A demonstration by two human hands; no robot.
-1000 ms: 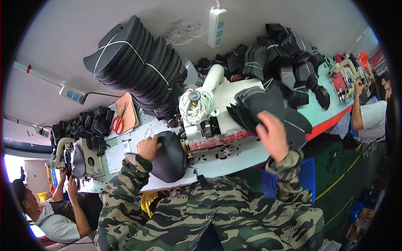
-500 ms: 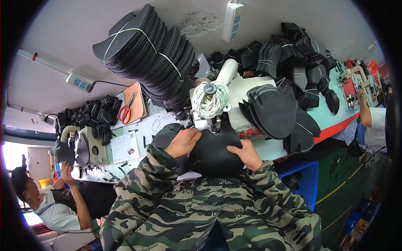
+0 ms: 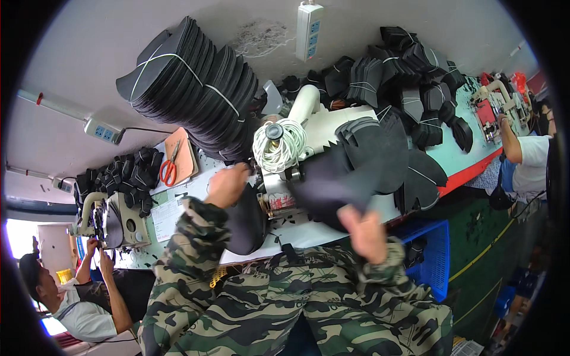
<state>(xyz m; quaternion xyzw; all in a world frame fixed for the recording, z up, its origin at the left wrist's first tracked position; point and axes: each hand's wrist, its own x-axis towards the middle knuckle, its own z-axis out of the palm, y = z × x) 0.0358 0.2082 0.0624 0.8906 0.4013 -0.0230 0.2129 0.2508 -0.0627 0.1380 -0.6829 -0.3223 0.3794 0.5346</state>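
Note:
My right hand (image 3: 363, 232), smeared by motion, grips the near edge of a flat black foam-like piece (image 3: 332, 188). This piece is blurred too and hangs in front of the sewing machine's right side, partly over a pile of similar cut pieces (image 3: 371, 157). To the left of the machine, my left hand (image 3: 227, 185) has its fingers bent together at the upper edge of another black piece (image 3: 246, 224), which lies at the table's front. The sewing machine (image 3: 306, 104) is cream, with a coil of white cord (image 3: 279, 145) on its head; its needle area is partly hidden.
A tall tied stack of black pieces (image 3: 190, 83) leans behind at left. Orange-handled scissors (image 3: 169, 169) and a paper sheet (image 3: 169, 218) lie left. Tied bundles (image 3: 409, 71) line the back right; a blue crate (image 3: 436, 255) stands below. Co-workers sit at both sides.
The black piece has left the machine's front and moved right with my right hand. My left hand has let go of it and moved left to another piece. The view has shifted slightly.

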